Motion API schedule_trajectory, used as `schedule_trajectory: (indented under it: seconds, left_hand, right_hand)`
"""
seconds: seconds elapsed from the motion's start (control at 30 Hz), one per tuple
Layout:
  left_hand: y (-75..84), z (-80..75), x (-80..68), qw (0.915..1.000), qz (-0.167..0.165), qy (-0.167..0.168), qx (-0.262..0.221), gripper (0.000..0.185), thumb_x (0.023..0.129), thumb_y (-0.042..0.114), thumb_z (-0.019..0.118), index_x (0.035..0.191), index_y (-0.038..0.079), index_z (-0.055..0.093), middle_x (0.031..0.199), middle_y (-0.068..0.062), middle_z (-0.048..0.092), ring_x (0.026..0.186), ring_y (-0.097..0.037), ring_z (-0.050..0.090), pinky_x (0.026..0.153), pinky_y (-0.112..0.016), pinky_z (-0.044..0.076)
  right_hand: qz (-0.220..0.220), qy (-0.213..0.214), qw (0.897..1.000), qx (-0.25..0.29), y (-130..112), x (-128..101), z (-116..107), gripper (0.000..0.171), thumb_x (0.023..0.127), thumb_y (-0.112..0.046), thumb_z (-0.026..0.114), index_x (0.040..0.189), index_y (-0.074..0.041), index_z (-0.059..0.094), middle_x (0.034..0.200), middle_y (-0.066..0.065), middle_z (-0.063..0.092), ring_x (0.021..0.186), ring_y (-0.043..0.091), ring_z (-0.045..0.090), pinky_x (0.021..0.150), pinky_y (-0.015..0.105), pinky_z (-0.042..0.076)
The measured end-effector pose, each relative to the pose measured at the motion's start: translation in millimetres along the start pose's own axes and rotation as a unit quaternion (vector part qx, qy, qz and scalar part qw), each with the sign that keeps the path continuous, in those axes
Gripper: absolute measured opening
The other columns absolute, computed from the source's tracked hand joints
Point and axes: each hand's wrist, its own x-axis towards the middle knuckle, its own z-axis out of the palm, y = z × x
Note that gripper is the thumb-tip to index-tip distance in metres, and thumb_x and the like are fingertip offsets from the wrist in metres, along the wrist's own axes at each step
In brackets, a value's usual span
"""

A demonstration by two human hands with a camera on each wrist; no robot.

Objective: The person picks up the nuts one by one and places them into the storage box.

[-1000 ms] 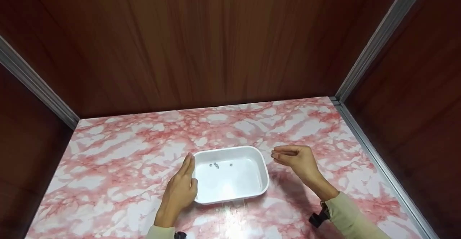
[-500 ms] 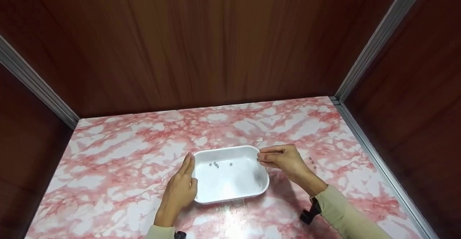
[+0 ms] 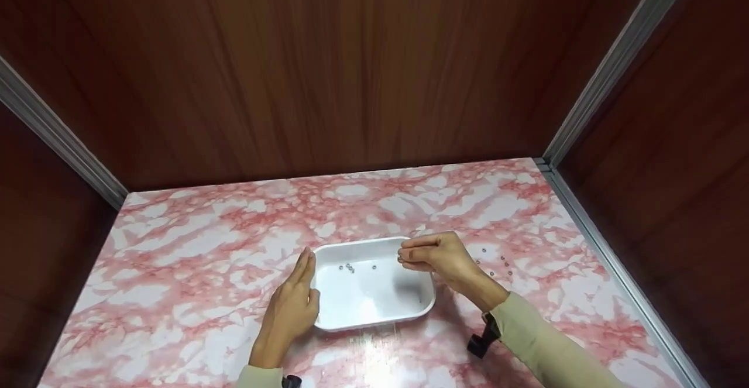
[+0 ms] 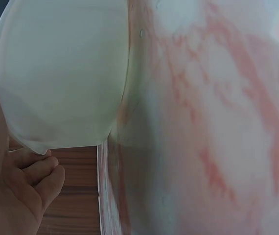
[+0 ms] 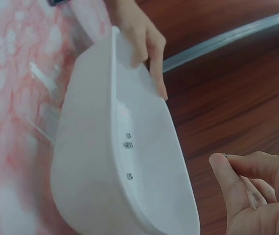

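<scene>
With the white tray (image 3: 374, 285) low in the middle of the frame, steadied by the flat left hand (image 3: 291, 312), the right hand (image 3: 436, 256) pinches something tiny over its right rim, so it may bounce outside.

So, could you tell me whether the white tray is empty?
No, the white tray holds a few small metal pieces near its far wall.

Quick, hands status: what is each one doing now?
Left hand: open, straight fingers against the white tray.
Right hand: pinching a tiny metal piece above the tray.
</scene>
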Motion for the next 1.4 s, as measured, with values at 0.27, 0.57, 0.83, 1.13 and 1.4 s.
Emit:
schedule_trajectory:
  seconds: [0.27,0.57,0.83,1.13,1.4]
  left_hand:
    - [-0.5,-0.7,0.8,1.0,-0.003,-0.003,0.004,0.064,0.097,0.004,0.055,0.158,-0.007,0.038,0.17,-0.022,0.033,0.049,0.002,0.023,0.043,-0.017,0.033]
    - [0.3,0.0,1.0,1.0,0.002,0.003,0.002,0.064,0.096,0.003,0.056,0.157,-0.008,0.04,0.169,-0.023,0.035,0.049,0.002,0.022,0.044,-0.017,0.032]
    - [-0.2,1.1,1.0,1.0,0.001,0.002,0.006,0.064,0.096,0.003,0.056,0.157,-0.007,0.04,0.169,-0.023,0.035,0.048,0.003,0.023,0.043,-0.017,0.033]
    - [0.8,3.3,-0.8,0.9998,0.011,0.009,-0.013,0.063,0.095,-0.001,0.056,0.155,-0.011,0.04,0.167,-0.028,0.035,0.053,0.001,0.027,0.046,-0.016,0.037]
    - [1.1,2.1,0.6,0.9999,-0.002,0.002,-0.012,0.064,0.096,0.002,0.056,0.157,-0.008,0.039,0.17,-0.023,0.033,0.052,0.001,0.026,0.045,-0.017,0.036]
  right_hand:
    - [0.011,-0.017,1.0,0.01,1.3,12.0,12.6,0.036,0.09,0.01,0.071,0.124,0.02,0.066,0.107,0.026,0.079,0.089,0.02,0.081,0.089,0.035,0.066]
    - [0.034,-0.035,0.999,-0.009,4.4,24.1,33.9,0.036,0.089,0.009,0.073,0.123,0.019,0.067,0.106,0.026,0.079,0.089,0.022,0.081,0.088,0.037,0.066]
    - [0.053,-0.036,0.998,-0.024,4.9,31.8,49.3,0.037,0.089,0.01,0.073,0.123,0.02,0.066,0.106,0.026,0.079,0.087,0.021,0.081,0.087,0.035,0.066]
    - [0.064,-0.021,0.997,-0.045,14.4,40.9,58.5,0.03,0.089,0.008,0.074,0.117,0.017,0.07,0.096,0.018,0.081,0.084,0.021,0.081,0.083,0.033,0.067]
    - [0.044,0.0,0.998,-0.05,17.0,40.9,62.7,0.026,0.089,0.009,0.073,0.113,0.017,0.071,0.098,0.02,0.08,0.087,0.023,0.081,0.084,0.035,0.067]
